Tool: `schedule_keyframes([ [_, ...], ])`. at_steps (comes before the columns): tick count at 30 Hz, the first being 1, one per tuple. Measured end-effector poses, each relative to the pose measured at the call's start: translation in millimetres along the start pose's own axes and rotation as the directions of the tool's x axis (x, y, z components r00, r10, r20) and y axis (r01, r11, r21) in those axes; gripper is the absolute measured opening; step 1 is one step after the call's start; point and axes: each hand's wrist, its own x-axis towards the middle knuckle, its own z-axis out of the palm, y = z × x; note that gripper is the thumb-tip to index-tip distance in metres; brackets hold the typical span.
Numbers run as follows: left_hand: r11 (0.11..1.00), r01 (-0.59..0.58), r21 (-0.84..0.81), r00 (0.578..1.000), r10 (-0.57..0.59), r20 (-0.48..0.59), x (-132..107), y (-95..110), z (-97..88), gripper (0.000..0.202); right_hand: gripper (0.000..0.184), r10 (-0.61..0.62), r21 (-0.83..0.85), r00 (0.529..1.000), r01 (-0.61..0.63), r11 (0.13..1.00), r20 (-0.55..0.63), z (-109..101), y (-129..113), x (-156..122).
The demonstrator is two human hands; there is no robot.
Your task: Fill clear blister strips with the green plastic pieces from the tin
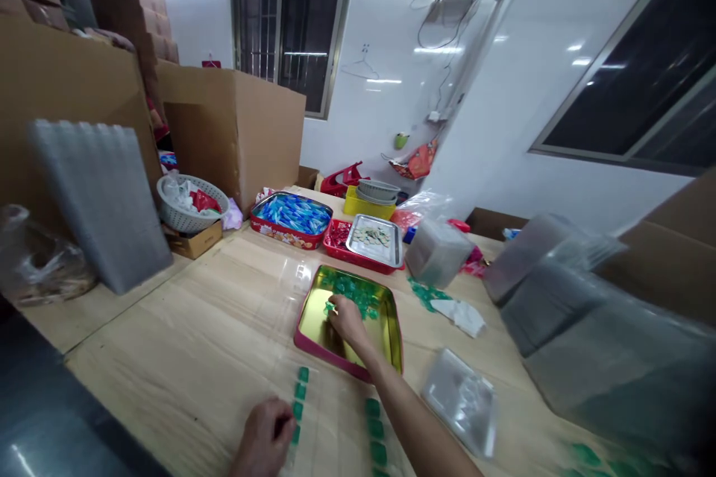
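My right hand (pixel 347 322) reaches into a gold-lined tin (pixel 310 324) with a pink outer side. Its fingertips are pinched on a small green piece (pixel 329 306). More green pieces (pixel 358 291) lie loose at the tin's far end. Low in the view, my left hand (pixel 267 434) rests with curled fingers beside a row of green squares (pixel 298 411), which sit in clear plastic. Whatever those fingers hold, if anything, is hidden. A second row of green squares (pixel 376 428) lies right of it, partly behind my right forearm.
Behind the tin stand a tin of blue-wrapped pieces (pixel 294 212) and a metal tray (pixel 374 238) on a red basket. Stacked clear plastic trays (pixel 604 343) crowd the right. A flat clear pack (pixel 459 401) lies near my right forearm. Cardboard boxes (pixel 224 134) stand back left.
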Motion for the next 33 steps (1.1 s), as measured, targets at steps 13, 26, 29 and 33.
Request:
schedule_keyframes([
  [13,0.924,0.107,-0.367,0.991,-0.128,-0.034,0,50,-38.1,0.015,0.016,0.057,0.308,0.990,-0.094,0.947,0.126,-18,-25,-36],
  [26,0.712,0.295,-0.637,0.952,-0.160,0.263,-24,43,-30.6,0.024,0.031,0.003,0.863,0.869,-0.491,0.115,0.494,15,-66,-179],
  [29,0.750,0.298,-0.590,0.950,-0.174,0.259,-26,40,-30.2,0.024,0.032,-0.011,0.846,0.856,-0.510,0.157,0.518,17,-64,-182],
  [33,0.812,0.288,-0.508,0.952,-0.188,0.241,-26,37,-28.0,0.019,0.029,0.000,0.826,0.855,-0.501,0.260,0.519,23,-60,-186],
])
